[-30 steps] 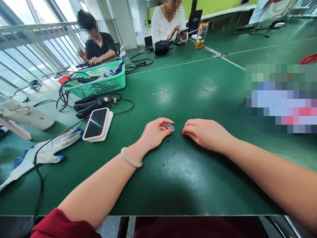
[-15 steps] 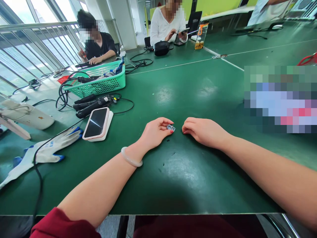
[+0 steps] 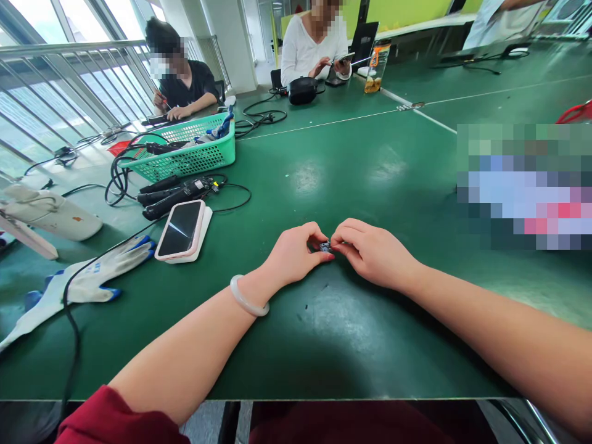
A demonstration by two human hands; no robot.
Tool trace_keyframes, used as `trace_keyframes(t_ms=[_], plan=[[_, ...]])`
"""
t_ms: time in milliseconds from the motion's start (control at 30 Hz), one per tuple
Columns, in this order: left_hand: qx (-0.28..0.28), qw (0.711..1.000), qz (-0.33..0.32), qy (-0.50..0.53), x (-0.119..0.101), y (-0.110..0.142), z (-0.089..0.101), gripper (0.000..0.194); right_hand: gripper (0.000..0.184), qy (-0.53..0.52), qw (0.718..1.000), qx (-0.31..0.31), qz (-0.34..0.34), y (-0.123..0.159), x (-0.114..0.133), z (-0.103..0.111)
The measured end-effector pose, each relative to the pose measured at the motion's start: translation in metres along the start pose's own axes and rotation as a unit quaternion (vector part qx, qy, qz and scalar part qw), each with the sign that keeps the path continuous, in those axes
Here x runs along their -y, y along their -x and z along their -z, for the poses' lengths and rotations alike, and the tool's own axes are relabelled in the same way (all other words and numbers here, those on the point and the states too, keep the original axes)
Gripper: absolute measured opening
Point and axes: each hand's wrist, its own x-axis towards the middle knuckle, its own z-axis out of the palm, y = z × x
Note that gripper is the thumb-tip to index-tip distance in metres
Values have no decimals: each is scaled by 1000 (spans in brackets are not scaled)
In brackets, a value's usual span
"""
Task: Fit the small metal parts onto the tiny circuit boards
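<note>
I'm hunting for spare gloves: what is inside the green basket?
The basket holds something black and what looks like a blue-and-white glove. Its near wall and these things largely cover whatever lies lower; the bottom is hidden.

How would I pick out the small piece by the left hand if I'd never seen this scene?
On the green table, the left hand and right hand are close together mid-picture. The small piece is between the left thumb and fingers, the right fingertips close beside it. Unlike the phone and glove farther left, it is tiny, mottled dark and pale.
</note>
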Motion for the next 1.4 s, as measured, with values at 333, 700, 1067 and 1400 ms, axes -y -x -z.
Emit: trace_keyframes(t_ms=[333,700,1067,1400], plan=[[10,999,15,48,2,-1,-1,26,19,-15,1000,-4,-9,2,1,1],[8,995,8,99,9,-3,-2,27,9,-110,989,-55,-82,0,3,6],[-106,948,113,277,18,-13,-1,26,24,20,997,60,33,0,9,-18],[-73,979,66,176,23,-9,-3,32,17,38,997,-63,26,3,-4,-6]])
